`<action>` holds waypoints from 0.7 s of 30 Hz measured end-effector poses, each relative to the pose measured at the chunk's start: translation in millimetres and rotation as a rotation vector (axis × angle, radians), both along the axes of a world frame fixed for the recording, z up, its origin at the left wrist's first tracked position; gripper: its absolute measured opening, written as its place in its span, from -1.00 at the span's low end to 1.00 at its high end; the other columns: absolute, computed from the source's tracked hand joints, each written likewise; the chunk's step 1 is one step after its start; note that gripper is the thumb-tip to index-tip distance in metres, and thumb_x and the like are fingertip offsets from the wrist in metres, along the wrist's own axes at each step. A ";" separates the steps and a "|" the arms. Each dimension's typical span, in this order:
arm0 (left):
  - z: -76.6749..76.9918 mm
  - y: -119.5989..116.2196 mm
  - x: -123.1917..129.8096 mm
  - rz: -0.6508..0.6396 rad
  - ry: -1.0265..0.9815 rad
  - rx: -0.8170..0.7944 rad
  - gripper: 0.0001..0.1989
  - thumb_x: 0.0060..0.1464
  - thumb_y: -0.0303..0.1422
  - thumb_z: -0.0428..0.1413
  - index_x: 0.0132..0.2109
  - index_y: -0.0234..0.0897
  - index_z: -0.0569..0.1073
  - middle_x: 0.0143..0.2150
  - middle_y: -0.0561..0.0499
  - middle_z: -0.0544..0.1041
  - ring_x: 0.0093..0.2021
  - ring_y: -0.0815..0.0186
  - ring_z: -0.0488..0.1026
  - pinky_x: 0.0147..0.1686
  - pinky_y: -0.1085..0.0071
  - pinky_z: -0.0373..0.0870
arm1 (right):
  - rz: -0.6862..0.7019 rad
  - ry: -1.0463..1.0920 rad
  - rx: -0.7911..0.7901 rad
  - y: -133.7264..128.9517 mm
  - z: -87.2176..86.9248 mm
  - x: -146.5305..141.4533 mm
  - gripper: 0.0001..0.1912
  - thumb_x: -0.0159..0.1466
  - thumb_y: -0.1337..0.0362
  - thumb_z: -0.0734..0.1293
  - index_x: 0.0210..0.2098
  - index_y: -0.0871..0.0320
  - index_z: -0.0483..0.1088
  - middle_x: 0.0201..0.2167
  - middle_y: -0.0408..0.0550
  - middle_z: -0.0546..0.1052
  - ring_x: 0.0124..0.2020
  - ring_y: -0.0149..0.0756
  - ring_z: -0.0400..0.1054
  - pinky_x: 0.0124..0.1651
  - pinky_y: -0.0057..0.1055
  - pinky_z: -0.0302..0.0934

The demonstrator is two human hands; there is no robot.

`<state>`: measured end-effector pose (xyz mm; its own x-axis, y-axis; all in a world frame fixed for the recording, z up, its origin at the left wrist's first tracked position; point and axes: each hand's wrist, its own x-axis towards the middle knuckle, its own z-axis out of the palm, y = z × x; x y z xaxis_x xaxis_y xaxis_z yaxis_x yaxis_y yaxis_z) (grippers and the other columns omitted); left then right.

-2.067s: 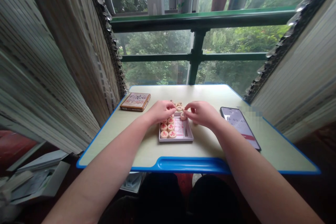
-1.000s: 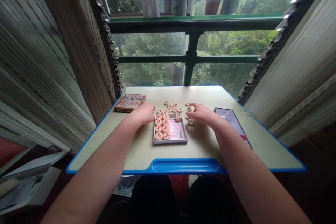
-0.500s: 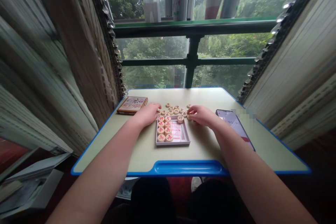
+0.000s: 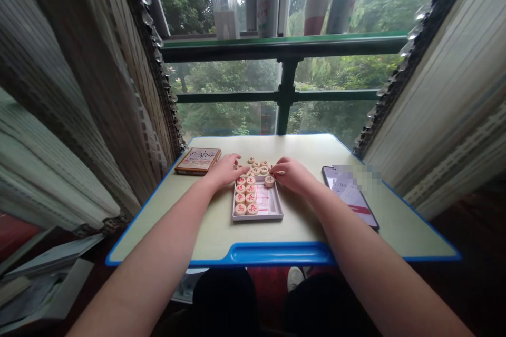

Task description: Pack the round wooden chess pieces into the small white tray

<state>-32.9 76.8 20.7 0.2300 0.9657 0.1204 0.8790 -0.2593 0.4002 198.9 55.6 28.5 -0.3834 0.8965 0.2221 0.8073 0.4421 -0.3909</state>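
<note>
A shallow white box tray (image 4: 279, 205) holds round wooden xiangqi pieces. Two columns of red-lettered pieces (image 4: 250, 198) fill its left side, and a single piece (image 4: 269, 181) lies at its upper right. Beyond the far rim, loose pieces (image 4: 256, 170) are clustered on the table. My left hand (image 4: 226, 171) lies at the cluster's left edge, thumb and fingers apart around a piece (image 4: 239, 167). On the right, my right hand (image 4: 291, 174) has its curved fingers against the pieces at that edge; its fingertips are partly hidden, and no lifted piece shows.
A brown patterned box (image 4: 197, 161) lies at the table's back left. At the right lies a phone (image 4: 350, 197). The table (image 4: 209, 242) has a blue rim with a front groove (image 4: 280, 254). Cans (image 4: 343, 6) and cups stand on the window ledge beyond.
My right hand has moved left and inward against the loose pieces, which sit closer together. My left thumb has stretched toward the cluster. The camera view has shifted slightly.
</note>
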 end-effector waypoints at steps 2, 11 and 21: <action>-0.2 0.7 -1.0 -0.012 0.023 0.002 -0.40 0.01 0.03 0.01 0.04 -0.35 0.37 0.00 -0.20 0.45 -0.07 0.15 0.44 -0.07 0.32 0.33 | 0.005 -0.013 0.013 1.8 -1.9 0.0 -0.77 0.17 0.41 0.29 -0.25 0.13 0.56 -0.19 0.00 0.48 -0.26 -0.35 0.39 -0.05 -0.45 0.22; -2.4 11.2 -3.5 0.015 0.006 -0.003 -0.38 -0.07 0.07 0.06 -0.03 -0.34 0.42 -0.07 -0.16 0.50 -0.12 0.15 0.45 -0.11 0.32 0.34 | -0.019 -0.014 0.018 0.9 -1.3 -0.7 -0.78 0.16 0.45 0.29 -0.28 0.14 0.56 -0.20 0.01 0.48 -0.27 -0.33 0.38 -0.07 -0.44 0.23; -6.2 16.1 -0.8 0.094 -0.007 0.019 -0.52 -0.04 0.00 0.07 -0.15 -0.31 0.49 -0.14 -0.13 0.54 -0.16 0.14 0.47 -0.16 0.30 0.37 | 0.005 -0.028 0.057 1.5 -3.7 -1.5 -0.79 0.14 0.45 0.30 -0.30 0.14 0.55 -0.19 0.03 0.50 -0.23 -0.27 0.38 -0.06 -0.37 0.24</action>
